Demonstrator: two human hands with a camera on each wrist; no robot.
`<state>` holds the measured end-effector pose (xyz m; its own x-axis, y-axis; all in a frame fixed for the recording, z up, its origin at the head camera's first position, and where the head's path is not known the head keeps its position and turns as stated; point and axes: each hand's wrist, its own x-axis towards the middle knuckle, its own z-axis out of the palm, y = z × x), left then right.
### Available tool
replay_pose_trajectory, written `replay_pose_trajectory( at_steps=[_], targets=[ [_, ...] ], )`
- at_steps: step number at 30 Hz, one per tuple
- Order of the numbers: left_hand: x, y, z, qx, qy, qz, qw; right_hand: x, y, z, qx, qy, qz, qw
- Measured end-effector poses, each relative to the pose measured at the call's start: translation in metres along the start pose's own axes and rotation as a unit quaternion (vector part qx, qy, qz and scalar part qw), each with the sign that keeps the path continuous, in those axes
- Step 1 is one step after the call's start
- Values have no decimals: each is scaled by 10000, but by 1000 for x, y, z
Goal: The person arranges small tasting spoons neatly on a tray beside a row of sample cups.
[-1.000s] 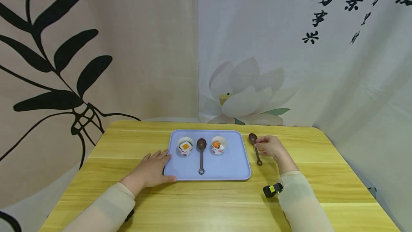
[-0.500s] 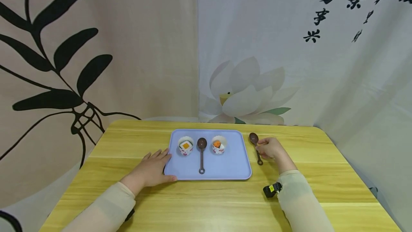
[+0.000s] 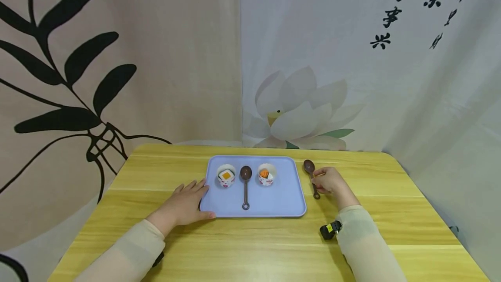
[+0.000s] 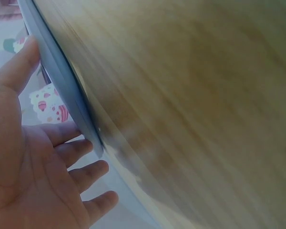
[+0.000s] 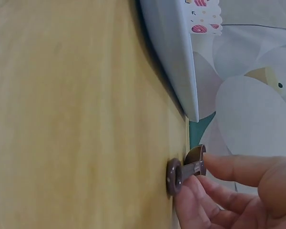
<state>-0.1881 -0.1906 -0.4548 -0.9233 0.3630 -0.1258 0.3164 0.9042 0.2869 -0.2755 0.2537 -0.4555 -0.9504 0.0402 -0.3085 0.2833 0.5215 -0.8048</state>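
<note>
A lavender tray (image 3: pixel 274 206) lies on the table with a brown spoon (image 3: pixel 245 186) in its middle, bowl end away from me. Two small patterned paper cups stand on either side of that spoon: the left cup (image 3: pixel 226 182) holds a white and orange piece, the right cup (image 3: pixel 266 179) orange and white pieces. My left hand (image 3: pixel 185 206) spreads its fingers along the tray's left edge, thumb at the near corner. Right of the tray, my right hand (image 3: pixel 329 181) pinches the handle of a second brown spoon (image 5: pixel 194 168) between thumb and fingers. This spoon's ring end points toward me.
The yellow wooden table (image 3: pixel 250 247) reaches back to a printed curtain (image 3: pixel 188 77) with plant and lotus designs. A small black wrist device (image 3: pixel 330 229) sits at the right sleeve.
My right fingers have come in around the second spoon's handle and now pinch it. The left hand, tray and cups have kept their places; the head view has shifted slightly.
</note>
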Motion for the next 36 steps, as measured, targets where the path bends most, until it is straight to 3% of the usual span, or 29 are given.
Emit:
replay_pose_trajectory(
  at_steps=[36],
  targets=[
    [0, 3, -3, 13, -42, 10, 10000, -1, -5, 10, -415, 34, 100, 9991]
  ],
)
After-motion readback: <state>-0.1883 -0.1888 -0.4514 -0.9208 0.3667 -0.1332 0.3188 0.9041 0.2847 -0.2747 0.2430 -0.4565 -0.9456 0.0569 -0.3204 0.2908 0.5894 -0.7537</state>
